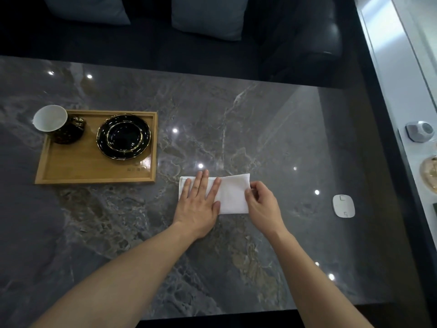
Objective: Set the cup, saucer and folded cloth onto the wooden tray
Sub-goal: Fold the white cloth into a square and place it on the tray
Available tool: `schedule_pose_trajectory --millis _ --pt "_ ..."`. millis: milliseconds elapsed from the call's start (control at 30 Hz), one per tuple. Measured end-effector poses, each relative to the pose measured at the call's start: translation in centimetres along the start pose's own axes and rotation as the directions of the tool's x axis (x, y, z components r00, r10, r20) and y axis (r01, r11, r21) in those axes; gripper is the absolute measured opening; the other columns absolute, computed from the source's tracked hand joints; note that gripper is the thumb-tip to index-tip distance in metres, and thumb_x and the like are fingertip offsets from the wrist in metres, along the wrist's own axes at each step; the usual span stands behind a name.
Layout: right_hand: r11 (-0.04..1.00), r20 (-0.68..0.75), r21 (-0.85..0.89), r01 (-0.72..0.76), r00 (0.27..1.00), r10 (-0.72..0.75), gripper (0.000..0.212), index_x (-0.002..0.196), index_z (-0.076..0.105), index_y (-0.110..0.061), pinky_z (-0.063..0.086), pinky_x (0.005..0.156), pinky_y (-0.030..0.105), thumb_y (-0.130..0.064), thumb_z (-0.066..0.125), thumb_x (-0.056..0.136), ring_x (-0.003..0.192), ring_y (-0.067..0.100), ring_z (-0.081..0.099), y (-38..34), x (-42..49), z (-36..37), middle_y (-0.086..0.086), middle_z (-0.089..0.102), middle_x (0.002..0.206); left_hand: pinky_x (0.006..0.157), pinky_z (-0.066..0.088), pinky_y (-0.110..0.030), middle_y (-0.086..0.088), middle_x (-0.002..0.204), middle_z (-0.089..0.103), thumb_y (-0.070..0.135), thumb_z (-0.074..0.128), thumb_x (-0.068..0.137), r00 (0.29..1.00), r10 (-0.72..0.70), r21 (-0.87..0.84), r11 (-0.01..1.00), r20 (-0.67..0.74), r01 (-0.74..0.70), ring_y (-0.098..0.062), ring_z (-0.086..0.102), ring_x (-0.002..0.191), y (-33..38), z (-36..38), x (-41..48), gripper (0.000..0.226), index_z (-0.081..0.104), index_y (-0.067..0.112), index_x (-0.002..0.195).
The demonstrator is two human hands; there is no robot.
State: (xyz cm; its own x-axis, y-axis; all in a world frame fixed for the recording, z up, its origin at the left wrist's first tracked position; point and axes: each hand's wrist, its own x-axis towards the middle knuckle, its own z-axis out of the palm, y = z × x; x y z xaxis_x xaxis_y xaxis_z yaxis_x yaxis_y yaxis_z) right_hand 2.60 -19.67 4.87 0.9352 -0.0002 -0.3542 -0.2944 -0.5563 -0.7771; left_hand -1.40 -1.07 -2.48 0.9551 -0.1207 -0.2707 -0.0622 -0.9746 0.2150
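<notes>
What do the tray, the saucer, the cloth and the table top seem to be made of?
Tray: pale wood, matte, grain visible.
Saucer: likely glazed ceramic, glossy black, gold rim lines.
Cloth: white fabric, matte; it folds softly.
Table top: polished stone or stone-look slab, grey veins, mirrored lights.

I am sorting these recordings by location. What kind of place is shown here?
Probably a lounge or living room, though I cannot be sure: a polished marble-look table stands before a dark sofa with grey cushions, and a wooden tray on it holds a cup and a saucer.
</notes>
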Motion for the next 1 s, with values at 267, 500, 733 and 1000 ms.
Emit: schedule_pose_trajectory --millis 267,500,733,1000 --pt "0.956 0.0 -0.2 0.213 0.976 -0.217 0.019 0.114 0.06 -0.021 0.046 0.074 0.024 -0.021 0.046 0.101 0.09 0.005 0.055 -3.7 -3.1 3.4 -0.008 0.057 0.101 0.128 -0.004 -0.045 -0.007 0.17 -0.015 0.039 0.025 0.105 0.997 0.04 -0.185 0.981 -0.07 -0.053 -0.019 -0.022 0.155 -2.2 -2.4 -1.2 0.069 -0.008 0.019 0.162" --pt "0.926 -0.013 -0.318 0.203 0.976 -0.219 0.029 0.128 0.055 -0.015 0.041 0.07 0.03 -0.025 0.043 0.104 0.088 0.019 0.056 -5.9 -4.2 9.6 0.0 0.054 0.11 0.127 0.017 -0.047 -0.01 0.171 0.011 0.031 0.027 0.105 0.983 -0.13 -0.301 0.95 -0.126 0.088 -0.021 0.004 0.158 -7.5 -1.8 -5.1 0.063 0.014 0.008 0.162" --pt "0.921 0.004 -0.365 0.139 0.989 -0.148 0.029 0.13 0.051 -0.014 0.054 0.079 0.038 -0.024 0.039 0.106 0.091 0.023 0.059 -6.3 -3.8 15.3 0.002 0.054 0.11 0.128 0.011 -0.042 0.001 0.171 0.001 0.038 0.022 0.102 0.997 -0.055 -0.209 0.977 -0.052 0.043 -0.016 -0.006 0.157 -8.2 -1.1 -5.7 0.068 0.005 0.015 0.163" --pt "0.919 0.077 -0.335 0.208 0.978 -0.193 0.03 0.128 0.054 -0.011 0.052 0.08 0.033 -0.019 0.039 0.103 0.091 0.022 0.059 -5.3 -3.6 15.2 0.003 0.058 0.106 0.128 0.013 -0.045 0.0 0.171 0.002 0.031 0.024 0.107 0.989 -0.112 -0.34 0.937 -0.097 0.073 -0.013 -0.005 0.158 -8.3 -1.5 -5.6 0.06 0.009 0.013 0.163"
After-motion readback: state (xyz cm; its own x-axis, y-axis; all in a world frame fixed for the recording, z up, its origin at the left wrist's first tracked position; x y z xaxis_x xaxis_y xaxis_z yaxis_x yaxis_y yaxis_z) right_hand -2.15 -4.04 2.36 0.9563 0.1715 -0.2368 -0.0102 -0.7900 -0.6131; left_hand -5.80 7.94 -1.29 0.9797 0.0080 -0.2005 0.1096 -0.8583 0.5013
